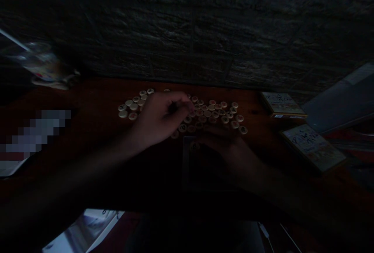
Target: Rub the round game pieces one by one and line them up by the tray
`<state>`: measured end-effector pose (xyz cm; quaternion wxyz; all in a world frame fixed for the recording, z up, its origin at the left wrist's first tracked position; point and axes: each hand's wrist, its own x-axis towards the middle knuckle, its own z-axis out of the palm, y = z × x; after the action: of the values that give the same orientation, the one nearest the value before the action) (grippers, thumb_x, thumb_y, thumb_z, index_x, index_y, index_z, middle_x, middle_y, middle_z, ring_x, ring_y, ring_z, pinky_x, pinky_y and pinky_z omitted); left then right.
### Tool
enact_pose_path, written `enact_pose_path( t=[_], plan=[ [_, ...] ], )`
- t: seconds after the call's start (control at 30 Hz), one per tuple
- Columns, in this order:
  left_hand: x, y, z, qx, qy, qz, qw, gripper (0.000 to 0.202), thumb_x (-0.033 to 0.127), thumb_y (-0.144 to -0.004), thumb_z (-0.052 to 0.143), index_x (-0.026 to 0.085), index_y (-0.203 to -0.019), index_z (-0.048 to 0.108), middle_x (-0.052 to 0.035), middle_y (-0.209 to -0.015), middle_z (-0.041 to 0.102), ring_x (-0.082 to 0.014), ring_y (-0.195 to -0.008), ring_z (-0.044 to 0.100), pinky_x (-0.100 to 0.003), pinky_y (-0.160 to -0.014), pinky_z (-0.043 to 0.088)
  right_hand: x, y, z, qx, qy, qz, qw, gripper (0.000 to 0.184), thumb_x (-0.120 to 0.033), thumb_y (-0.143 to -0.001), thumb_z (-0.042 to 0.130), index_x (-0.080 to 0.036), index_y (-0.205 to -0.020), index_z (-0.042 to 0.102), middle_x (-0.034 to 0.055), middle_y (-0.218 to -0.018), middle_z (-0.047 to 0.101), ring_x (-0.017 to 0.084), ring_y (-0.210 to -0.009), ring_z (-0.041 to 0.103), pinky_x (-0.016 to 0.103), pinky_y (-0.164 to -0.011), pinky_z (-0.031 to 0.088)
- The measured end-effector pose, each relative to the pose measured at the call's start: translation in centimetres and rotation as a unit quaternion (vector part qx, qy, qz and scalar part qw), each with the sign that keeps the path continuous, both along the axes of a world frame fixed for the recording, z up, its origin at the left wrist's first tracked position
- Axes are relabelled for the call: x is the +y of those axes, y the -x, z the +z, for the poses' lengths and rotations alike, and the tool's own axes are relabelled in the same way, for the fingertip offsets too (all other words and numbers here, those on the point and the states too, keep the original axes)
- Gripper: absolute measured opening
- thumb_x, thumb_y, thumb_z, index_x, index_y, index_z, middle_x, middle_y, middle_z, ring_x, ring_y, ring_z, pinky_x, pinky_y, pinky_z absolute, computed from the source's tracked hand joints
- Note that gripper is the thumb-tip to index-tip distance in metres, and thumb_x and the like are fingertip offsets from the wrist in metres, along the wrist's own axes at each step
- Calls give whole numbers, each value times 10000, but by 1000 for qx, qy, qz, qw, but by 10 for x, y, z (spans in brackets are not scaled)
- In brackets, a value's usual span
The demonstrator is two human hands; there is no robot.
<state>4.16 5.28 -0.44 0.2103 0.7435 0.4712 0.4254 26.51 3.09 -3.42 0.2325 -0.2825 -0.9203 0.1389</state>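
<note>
Cream xiangqi pieces: spread loosely along the middle of the worktop, near its far edge; roughly forty show, an inexact count since the left hand covers part of the spread and the light is poor.
Piece weight and feel: probably light, hard and stiff, likely wood or plastic; smooth faces could let them skid, but they hardly look fragile.
Piece rims: the best hold, I judge, is a pinch across opposite sides of the round edge, with neighbours nudged apart where they crowd.
Left hand: one, above the spread, fingers curled in with thumb and forefinger close together; whether they grip a piece, I cannot tell.
Right hand: one, in shadow nearer the worktop's front edge, fingers stretched leftward; their grip cannot be made out.
Lone piece: one, just beside the right fingertips, within the outline of a shallow tray; contact is unclear.
Flat boxes: two, one towards the far right corner, another nearer the right edge.
Cup with straw: one, at the far left corner.
</note>
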Motion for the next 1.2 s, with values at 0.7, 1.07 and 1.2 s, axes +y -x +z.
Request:
enact_pose_path(
  t=[0.7, 1.07, 1.2],
  plan=[
    [-19, 32, -23, 145, 68, -64, 985, 213, 256, -935, 616, 225, -994, 817, -10, -896, 818, -176, -756, 743, -254, -687, 539, 8, -4, -4, -11, -23, 39, 999, 302, -105, -930, 674, -174, -1211, 760, 126, -1166, 758, 293, -998, 741, 420, -800, 619],
    [-19, 26, -28, 174, 96, -146, 969, 250, 136, -927, 569, 196, -808, 780, 4, -763, 771, -152, -694, 706, -217, -635, 509, 7, 7, -2, -49, -88, 39, 994, 187, -87, -849, 779, -143, -1027, 792, 71, -995, 780, 246, -901, 753, 323, -717, 613],
    [-20, 25, -28, 177, 96, -147, 968, 241, 126, -925, 571, 195, -841, 786, 5, -763, 771, -143, -665, 692, -214, -611, 491, 7, 11, 0, -45, -112, 28, 992, 225, -75, -848, 777, -144, -1062, 790, 79, -1080, 786, 219, -875, 758, 295, -693, 609]
  ],
)
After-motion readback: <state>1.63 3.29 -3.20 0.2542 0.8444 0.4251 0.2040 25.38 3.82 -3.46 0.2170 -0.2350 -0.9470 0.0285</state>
